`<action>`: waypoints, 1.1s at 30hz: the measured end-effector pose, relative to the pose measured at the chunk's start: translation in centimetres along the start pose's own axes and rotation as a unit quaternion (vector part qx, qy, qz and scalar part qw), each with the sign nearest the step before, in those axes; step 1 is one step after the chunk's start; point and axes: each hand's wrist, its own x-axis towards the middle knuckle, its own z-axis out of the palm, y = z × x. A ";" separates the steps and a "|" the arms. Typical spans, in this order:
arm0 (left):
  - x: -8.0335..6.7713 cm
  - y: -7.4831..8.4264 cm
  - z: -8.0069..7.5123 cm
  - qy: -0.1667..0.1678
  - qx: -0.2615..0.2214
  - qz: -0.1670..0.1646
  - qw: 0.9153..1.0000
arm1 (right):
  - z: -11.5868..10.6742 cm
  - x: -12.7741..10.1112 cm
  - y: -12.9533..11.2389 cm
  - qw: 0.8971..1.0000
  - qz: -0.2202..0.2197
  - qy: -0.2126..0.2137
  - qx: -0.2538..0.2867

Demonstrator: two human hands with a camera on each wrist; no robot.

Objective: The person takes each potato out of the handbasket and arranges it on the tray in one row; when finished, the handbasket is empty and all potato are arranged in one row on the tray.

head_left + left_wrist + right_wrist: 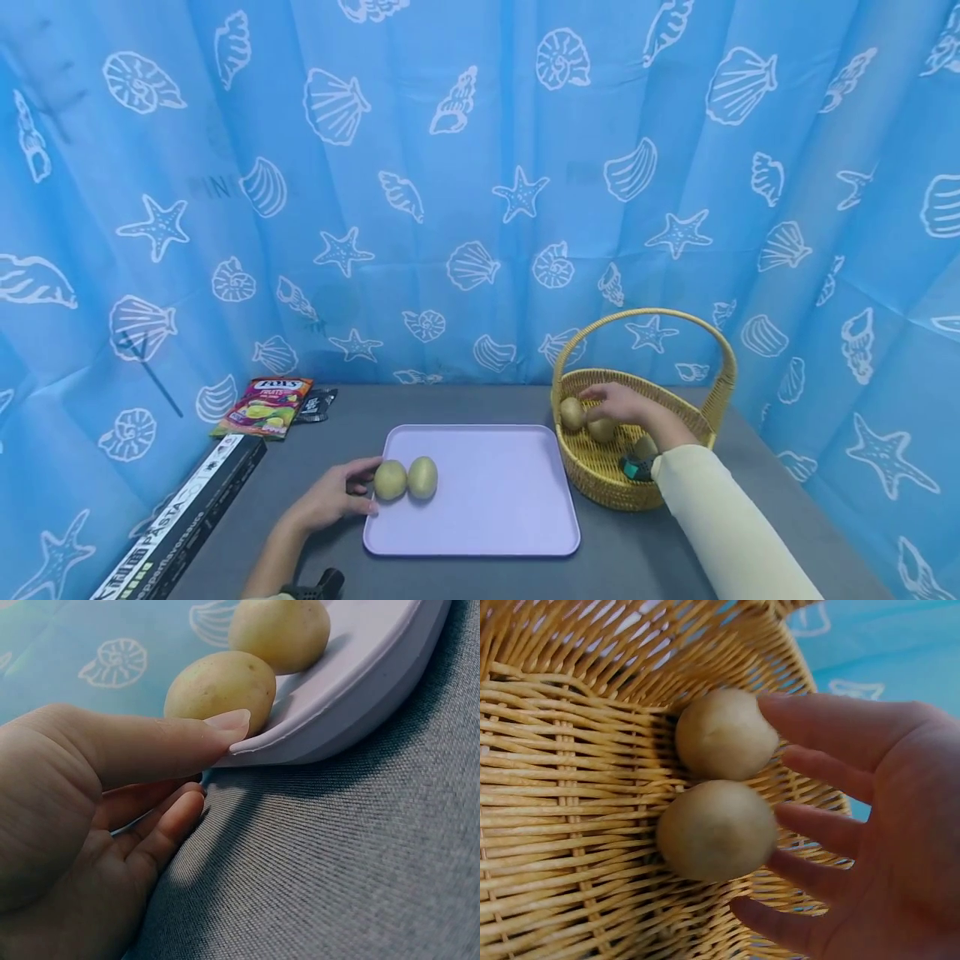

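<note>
Two potatoes, a rounder one (390, 480) and a longer one (422, 477), sit side by side at the left of a pale lilac tray (502, 500). My left hand (333, 496) is at the tray's left rim, its thumb (187, 746) reaching to the rim beside the nearer potato (225, 686), the other fingers loosely bent. Inside a wicker basket (615, 497), my right hand (618, 404) spreads its fingers (814, 825) along two more potatoes, one (726, 735) under the thumb tip and one (718, 831) by the other fingers. Another potato (645, 447) is partly hidden by the right wrist.
The basket's tall arched handle (645, 312) rises over the right forearm. A long black pasta box (187, 517) lies at the left, with a candy bag (266, 407) and a small black packet (317, 405) behind it. A blue shell-patterned curtain (480, 208) hangs behind the grey table (465, 404).
</note>
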 end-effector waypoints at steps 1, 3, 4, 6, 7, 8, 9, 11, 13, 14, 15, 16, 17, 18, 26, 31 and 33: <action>0.0 0.0 0.0 0.001 0.001 -0.002 1.000 | 0.1 0.1 0.2 1.000 0.006 -0.001 -0.001; 0.1 0.0 0.0 0.003 -0.001 -0.005 1.000 | 0.4 0.2 0.5 1.000 0.018 -0.001 -0.003; 0.1 0.0 0.0 0.003 -0.001 -0.005 1.000 | 0.5 0.3 0.7 1.000 0.024 -0.002 -0.002; 0.1 0.1 0.0 0.002 -0.002 -0.003 1.000 | 0.7 0.3 0.8 0.999 0.032 0.000 -0.006; 0.1 0.1 0.0 0.002 -0.003 -0.002 1.000 | 0.8 0.3 0.9 0.999 0.036 0.003 -0.011; 0.0 0.1 0.0 0.002 -0.003 -0.002 1.000 | 0.8 0.3 0.9 0.999 0.042 0.006 -0.016; 0.0 0.2 0.0 0.001 -0.004 0.000 1.000 | 0.9 0.3 0.9 0.999 0.046 0.007 -0.022; 0.0 0.3 0.0 -0.001 -0.005 0.002 1.000 | 0.9 0.2 0.9 0.998 0.055 0.011 -0.030; -0.1 0.3 0.0 -0.001 -0.005 0.001 1.000 | 0.8 0.2 0.9 0.998 0.054 0.015 -0.040; -0.1 0.3 0.0 -0.001 -0.005 0.002 1.000 | 0.7 0.1 0.9 0.998 0.051 0.016 -0.045; -0.1 0.4 0.0 -0.002 -0.005 0.002 1.000 | 0.7 0.0 0.9 0.998 0.047 0.016 -0.046; -0.2 0.4 0.0 -0.001 -0.004 0.001 1.000 | 0.6 0.0 0.9 0.998 0.044 0.017 -0.045; -0.2 0.3 0.0 0.000 -0.004 -0.001 1.000 | 0.5 -0.1 0.9 0.998 0.035 0.018 -0.045; -0.2 0.3 0.0 0.000 -0.004 -0.003 1.000 | 0.5 -0.2 0.9 0.998 0.032 0.020 -0.041; -0.3 0.7 0.1 0.000 -0.006 -0.010 1.000 | -0.5 -1.6 -0.1 0.998 -0.011 0.036 -0.053; -0.4 0.8 0.1 -0.003 -0.004 -0.003 1.000 | -0.7 -2.8 -1.6 0.996 -0.057 0.049 -0.057; -0.4 0.8 0.1 -0.004 -0.004 -0.001 1.000 | -0.6 -3.4 -2.0 0.993 -0.077 0.059 -0.060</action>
